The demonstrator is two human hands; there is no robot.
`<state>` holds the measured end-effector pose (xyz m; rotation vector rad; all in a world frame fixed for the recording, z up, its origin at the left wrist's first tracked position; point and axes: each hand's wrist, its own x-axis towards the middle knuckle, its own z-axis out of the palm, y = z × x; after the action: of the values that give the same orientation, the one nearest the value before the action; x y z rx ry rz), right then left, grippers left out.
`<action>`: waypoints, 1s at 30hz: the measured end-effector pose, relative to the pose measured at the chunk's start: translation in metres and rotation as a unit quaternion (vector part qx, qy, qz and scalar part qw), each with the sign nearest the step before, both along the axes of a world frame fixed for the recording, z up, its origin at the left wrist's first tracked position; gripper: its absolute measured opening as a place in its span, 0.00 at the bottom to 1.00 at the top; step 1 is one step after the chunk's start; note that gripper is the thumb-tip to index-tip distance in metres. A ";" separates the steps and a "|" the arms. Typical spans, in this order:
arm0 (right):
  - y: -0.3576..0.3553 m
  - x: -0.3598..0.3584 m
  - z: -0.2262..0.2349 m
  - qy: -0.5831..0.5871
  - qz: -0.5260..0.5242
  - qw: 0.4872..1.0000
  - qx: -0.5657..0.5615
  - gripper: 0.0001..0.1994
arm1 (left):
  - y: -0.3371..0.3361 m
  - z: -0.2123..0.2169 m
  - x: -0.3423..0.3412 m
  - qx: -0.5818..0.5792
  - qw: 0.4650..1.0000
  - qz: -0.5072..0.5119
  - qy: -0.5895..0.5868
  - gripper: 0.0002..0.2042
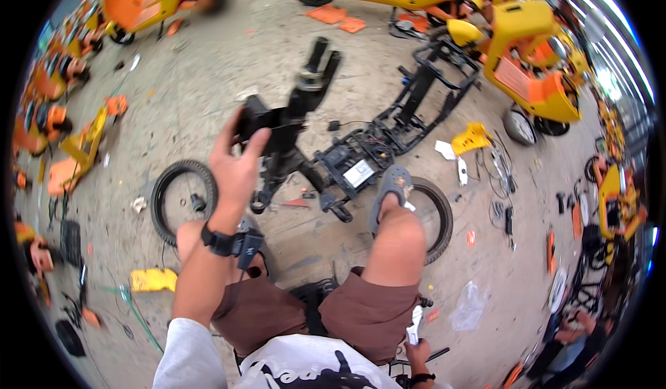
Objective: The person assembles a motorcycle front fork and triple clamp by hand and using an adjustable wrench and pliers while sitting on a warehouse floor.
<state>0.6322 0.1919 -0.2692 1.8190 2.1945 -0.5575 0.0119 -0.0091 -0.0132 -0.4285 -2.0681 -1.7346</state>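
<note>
My left hand [232, 160] is raised in front of me, with thumb and fingers closed round a blocky black part of a fork-shaped black metal piece [302, 101]. Two blurred prongs point up and away from me, and a metal ring shows below them. Its lower end overlaps a black scooter frame [409, 108] on the floor; whether the two are joined I cannot tell. Low at the right, beside my thigh, my right hand [417, 353] is closed on the lower end of a slim white tool-like object [415, 325], its kind unclear.
Wheels with tyres lie by both feet, one left [182, 198] and one right [433, 219]. Yellow panels [154, 280], cables [503, 174] and a plastic bag [470, 306] are scattered about. Yellow scooters [534, 63] stand around. A person [579, 340] is at the lower right.
</note>
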 end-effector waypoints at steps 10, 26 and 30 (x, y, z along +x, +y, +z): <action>0.045 -0.235 0.338 0.518 0.063 0.853 -0.012 0.17 | -0.004 0.011 0.004 0.050 0.997 -0.031 -0.044 0.25; -0.050 -0.482 0.303 0.508 0.066 0.660 -0.550 0.14 | -0.010 0.005 -0.002 0.028 0.998 -0.038 0.032 0.25; -0.050 -0.493 0.298 0.489 0.070 0.643 -0.586 0.14 | -0.011 0.008 0.005 0.014 0.999 -0.032 0.000 0.26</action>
<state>0.1394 0.1420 0.0291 0.5491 1.4058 -2.5542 0.0167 -0.0199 -0.0051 -0.4914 -2.0488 -1.7974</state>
